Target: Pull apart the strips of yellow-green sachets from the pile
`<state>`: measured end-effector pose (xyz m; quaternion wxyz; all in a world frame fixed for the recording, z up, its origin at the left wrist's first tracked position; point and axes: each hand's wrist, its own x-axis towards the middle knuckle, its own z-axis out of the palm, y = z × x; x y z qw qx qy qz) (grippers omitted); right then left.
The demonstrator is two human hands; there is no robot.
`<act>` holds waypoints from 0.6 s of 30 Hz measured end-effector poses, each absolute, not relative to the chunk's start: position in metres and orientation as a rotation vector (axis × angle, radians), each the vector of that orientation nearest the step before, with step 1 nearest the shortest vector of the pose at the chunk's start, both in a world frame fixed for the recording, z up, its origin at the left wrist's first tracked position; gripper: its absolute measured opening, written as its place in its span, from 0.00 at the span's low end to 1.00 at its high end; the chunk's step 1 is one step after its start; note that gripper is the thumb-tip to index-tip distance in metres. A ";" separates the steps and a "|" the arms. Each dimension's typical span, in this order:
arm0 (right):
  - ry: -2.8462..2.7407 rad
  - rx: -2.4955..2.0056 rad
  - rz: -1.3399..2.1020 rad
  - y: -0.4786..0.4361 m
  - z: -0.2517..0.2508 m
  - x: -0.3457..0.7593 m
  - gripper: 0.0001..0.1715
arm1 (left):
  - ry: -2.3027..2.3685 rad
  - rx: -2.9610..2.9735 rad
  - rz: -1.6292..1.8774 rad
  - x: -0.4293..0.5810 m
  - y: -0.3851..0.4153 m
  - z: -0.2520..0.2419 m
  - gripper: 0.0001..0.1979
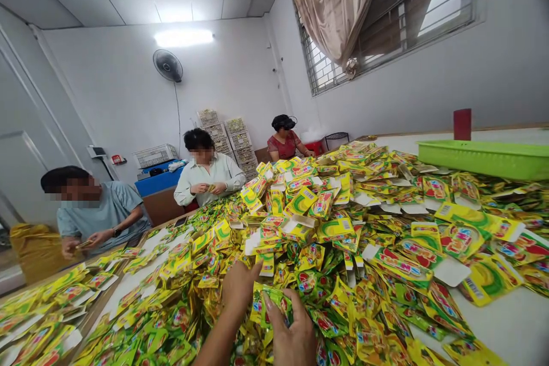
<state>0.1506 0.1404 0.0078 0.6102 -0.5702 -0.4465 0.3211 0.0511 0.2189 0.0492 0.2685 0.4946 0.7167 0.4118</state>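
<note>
A big heap of yellow-green foil sachets [300, 229] covers the white table [506, 320], mixed with printed yellow card sheets. My right hand [291, 329] grips a green-and-yellow foil sachet [272, 304] at the near edge of the heap, with its fingers around the sachet. My left hand [238, 289] sits just beside it, against the same sachet and over the pile. Its fingers are partly hidden behind the sachet, so its grip is unclear.
A green plastic tray [484, 159] and a dark red cup [462, 124] stand at the far right. Co-workers sit across the table: one in pale blue [98, 211], one in white [208, 177], one in red [283, 146]. Stacked crates [227, 137] stand behind them.
</note>
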 end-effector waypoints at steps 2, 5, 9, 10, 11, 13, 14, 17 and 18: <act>-1.052 -1.313 0.695 0.141 0.005 0.152 0.19 | 2.026 1.311 1.079 0.061 0.237 0.039 0.21; -1.074 -1.291 0.671 0.141 0.003 0.151 0.20 | 2.017 1.271 1.045 0.065 0.248 0.030 0.15; -1.077 -1.272 0.723 0.138 0.010 0.149 0.19 | 1.826 1.168 1.140 0.051 0.230 0.031 0.16; -1.077 -1.280 0.760 0.138 0.013 0.149 0.18 | 1.759 1.127 1.189 0.045 0.220 0.033 0.16; -1.087 -1.288 0.809 0.137 0.016 0.150 0.17 | 1.691 1.082 1.241 0.037 0.208 0.037 0.15; -1.161 -1.293 0.912 0.135 0.023 0.152 0.14 | 1.567 0.986 1.334 0.019 0.179 0.045 0.12; -1.237 -1.277 0.941 0.133 0.026 0.153 0.12 | 1.519 0.937 1.372 0.009 0.164 0.049 0.11; -1.602 -1.066 0.910 0.124 0.031 0.152 0.06 | 1.452 0.779 1.460 -0.023 0.118 0.058 0.07; -1.741 -0.963 0.874 0.119 0.031 0.150 0.05 | 1.454 0.721 1.482 -0.032 0.105 0.059 0.06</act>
